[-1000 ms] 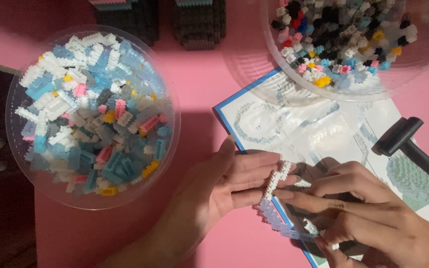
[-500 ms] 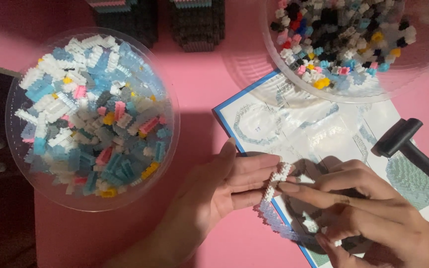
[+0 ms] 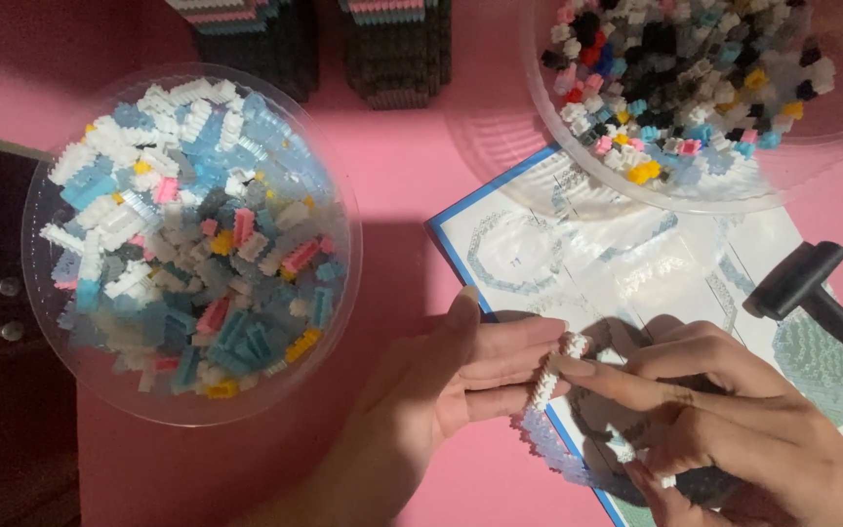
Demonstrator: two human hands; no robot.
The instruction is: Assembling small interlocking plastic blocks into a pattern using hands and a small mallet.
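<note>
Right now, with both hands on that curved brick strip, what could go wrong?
The thin curved brick strip is pinched between the left hand and the right hand; squeezing hard could snap it apart. Loose pieces might drop onto the instruction sheet and scatter. The right bowl overlaps the sheet, so tugging the sheet could shift it.

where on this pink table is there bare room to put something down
Bare pink table lies between the left bowl and the instruction sheet, and below that bowl near the left hand. It is crowded around both hands, the right hand and the hammer.
</note>
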